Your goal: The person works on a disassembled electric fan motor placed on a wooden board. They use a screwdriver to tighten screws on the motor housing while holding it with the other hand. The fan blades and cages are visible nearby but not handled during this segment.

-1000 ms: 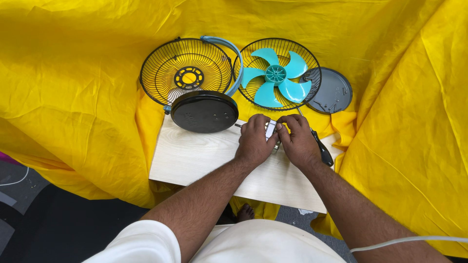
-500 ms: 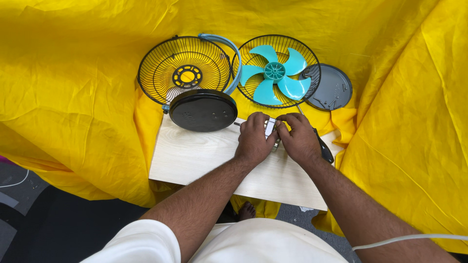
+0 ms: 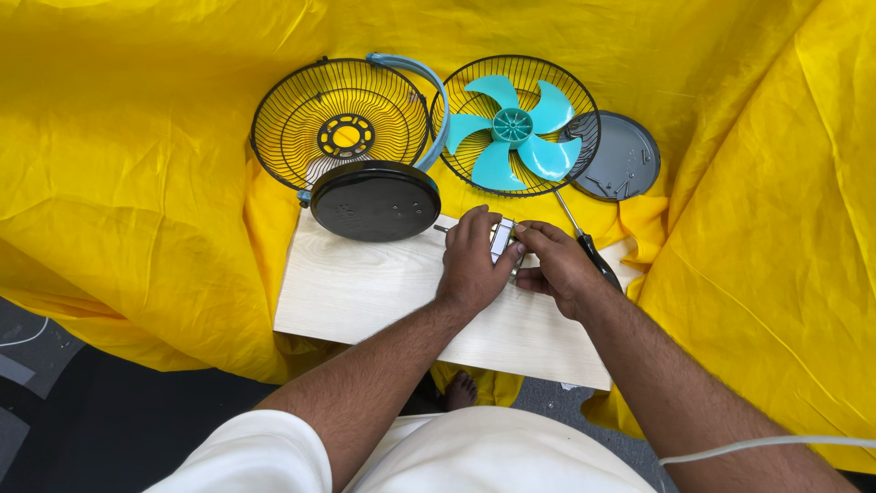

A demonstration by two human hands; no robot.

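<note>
My left hand (image 3: 473, 263) and my right hand (image 3: 557, 265) meet over a light wooden board (image 3: 365, 292), both closed around a small silver-grey metal part (image 3: 501, 239) held between the fingertips. Much of the part is hidden by my fingers. A screwdriver (image 3: 589, 246) with a black handle lies just right of my right hand, its shaft pointing up toward the fan grille with teal blades (image 3: 516, 125).
A black round base (image 3: 375, 200) sits at the board's upper left. Behind it stand an empty black wire grille (image 3: 339, 128) with a yellow hub and a light blue ring (image 3: 422, 84). A grey round cover (image 3: 623, 155) lies at the right. Yellow cloth (image 3: 137, 164) surrounds everything.
The hands stay together on the small part, with only slight finger shifts. The view has drifted a little.
</note>
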